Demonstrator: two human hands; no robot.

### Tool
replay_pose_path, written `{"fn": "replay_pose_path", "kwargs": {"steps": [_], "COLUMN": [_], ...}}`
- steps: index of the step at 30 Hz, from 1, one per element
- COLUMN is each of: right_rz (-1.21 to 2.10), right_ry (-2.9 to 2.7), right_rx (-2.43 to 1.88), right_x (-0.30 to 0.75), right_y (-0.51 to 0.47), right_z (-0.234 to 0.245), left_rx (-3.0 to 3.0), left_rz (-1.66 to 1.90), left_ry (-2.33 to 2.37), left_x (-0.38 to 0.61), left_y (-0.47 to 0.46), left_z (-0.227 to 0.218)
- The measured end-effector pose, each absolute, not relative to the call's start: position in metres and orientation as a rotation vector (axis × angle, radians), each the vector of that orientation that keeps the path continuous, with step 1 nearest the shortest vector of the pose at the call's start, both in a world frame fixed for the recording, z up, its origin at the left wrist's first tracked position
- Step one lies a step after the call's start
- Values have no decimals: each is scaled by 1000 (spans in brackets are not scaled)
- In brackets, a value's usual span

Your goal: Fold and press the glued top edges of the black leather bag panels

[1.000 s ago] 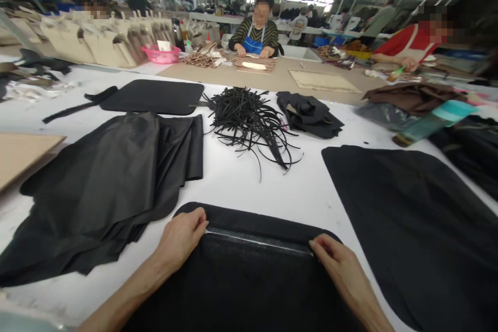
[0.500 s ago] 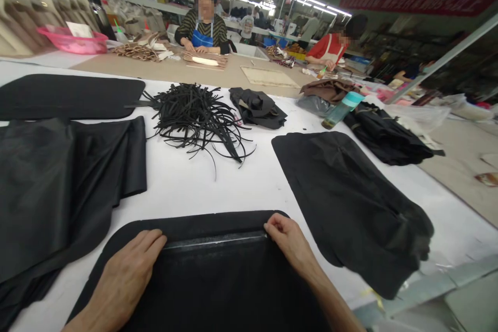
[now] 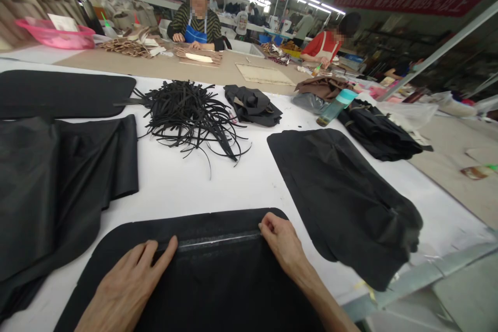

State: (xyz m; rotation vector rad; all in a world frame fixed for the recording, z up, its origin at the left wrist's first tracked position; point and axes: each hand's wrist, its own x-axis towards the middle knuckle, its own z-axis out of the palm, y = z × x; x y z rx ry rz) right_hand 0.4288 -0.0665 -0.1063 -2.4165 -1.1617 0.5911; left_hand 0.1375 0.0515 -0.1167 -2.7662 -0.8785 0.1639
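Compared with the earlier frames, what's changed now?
The left hand, bunched earlier, now lies spread on the black panel by the left end of the white line; the view swung right. The right hand stays at the line's right end; the black strips lie unmoved.

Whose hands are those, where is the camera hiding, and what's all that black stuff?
There's no robot here, just a person's two bare hands. The camera is worn on that person's head, so you look forward and down, almost through their eyes.

The left hand rests with its fingers spread on a flat black piece. The right hand touches it too, by the end of a thin pale line; I can't tell whether it's pinching.

On the white table are a tangled heap of black strips, more black sheets and a bottle with a turquoise lid. Across from them, someone in a blue apron sits working.
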Motion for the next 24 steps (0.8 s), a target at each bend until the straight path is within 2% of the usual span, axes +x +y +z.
{"fn": "replay_pose_path", "kwargs": {"steps": [7,24], "right_rz": [503,317], "right_ry": [-1206,-1247], "right_rx": [-2466,-2722], "right_x": [425,421], "right_y": [-68,-63], "right_z": [-110,-95], "left_rx": [-2740,-2628], "left_rz": [307,227], "left_ry": [-856,-767], "left_x": [154,161], "left_y": [49,43], "left_z": [-84,-104]}}
